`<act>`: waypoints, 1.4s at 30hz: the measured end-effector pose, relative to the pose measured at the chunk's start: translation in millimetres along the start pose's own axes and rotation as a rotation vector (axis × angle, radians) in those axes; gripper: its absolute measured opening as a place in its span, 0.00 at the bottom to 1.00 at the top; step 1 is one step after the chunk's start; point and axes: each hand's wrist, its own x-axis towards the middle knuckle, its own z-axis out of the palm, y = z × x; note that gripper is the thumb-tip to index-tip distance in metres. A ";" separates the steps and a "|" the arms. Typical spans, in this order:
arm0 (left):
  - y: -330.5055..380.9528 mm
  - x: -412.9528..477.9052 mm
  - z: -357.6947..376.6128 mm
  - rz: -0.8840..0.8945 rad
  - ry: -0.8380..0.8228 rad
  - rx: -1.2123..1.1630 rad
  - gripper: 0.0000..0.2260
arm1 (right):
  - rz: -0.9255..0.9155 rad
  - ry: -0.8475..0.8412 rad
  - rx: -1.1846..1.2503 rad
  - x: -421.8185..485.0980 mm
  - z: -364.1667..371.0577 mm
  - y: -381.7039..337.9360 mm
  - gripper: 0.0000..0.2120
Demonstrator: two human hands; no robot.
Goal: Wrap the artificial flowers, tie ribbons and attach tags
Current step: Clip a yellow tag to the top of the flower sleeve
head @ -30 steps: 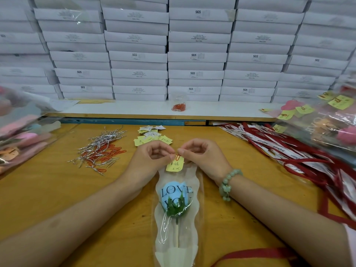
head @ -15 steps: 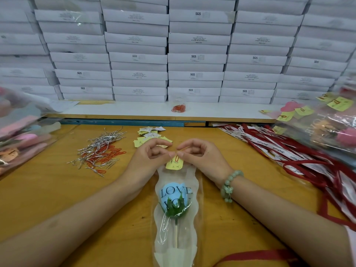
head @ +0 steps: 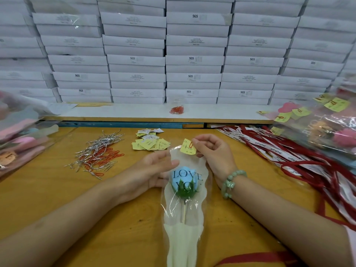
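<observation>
- The right hand point(head: 213, 154) pinches a yellow tag point(head: 187, 149) between thumb and forefinger at the top edge of a clear sleeve point(head: 184, 214). A red paper clip point(head: 191, 145) sits on the tag's upper corner, right at the fingertips.
- The left hand point(head: 154, 171) lies loosely open against the sleeve's left side, thumb resting on the plastic beside the flower point(head: 185, 180), steadying rather than gripping.
- The blue flower, already inside the sleeve printed "LOVE YOU", lies with its stem toward the person in the middle of the wooden table point(head: 57, 209).
- The step in hand appears to be tagging. The clip looks to be fixing the tag to the sleeve's rim, though it cannot be told whether it has caught the plastic.
- No ribbon is tied on this sleeve, so the next move likely calls for seating the clip firmly, then reaching right to the red-and-white ribbons point(head: 289, 160) heaped nearby.
- Spare tags point(head: 150, 142) and a scatter of silver ties point(head: 98, 151) mixed with red clips lie just beyond the hands. Tagged wrapped flowers point(head: 331, 132) pile up at far right, and white boxes point(head: 192, 60) stack behind.
</observation>
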 end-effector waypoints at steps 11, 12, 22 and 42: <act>-0.9 -1.9 -4.1 0.006 -0.173 0.021 0.30 | 0.032 0.032 -0.030 0.2 3.1 -2.1 0.13; -1.8 -1.8 -4.5 0.023 -0.161 -0.013 0.31 | 0.055 0.041 -0.008 0.3 3.4 -3.4 0.17; -6.4 3.0 -6.4 0.106 -0.041 -0.258 0.20 | 0.263 -0.077 0.027 -10.4 5.6 -31.2 0.19; -7.9 4.3 -12.1 0.124 -0.009 -0.390 0.36 | 0.483 -0.711 -0.213 -151.7 -23.7 -76.4 0.08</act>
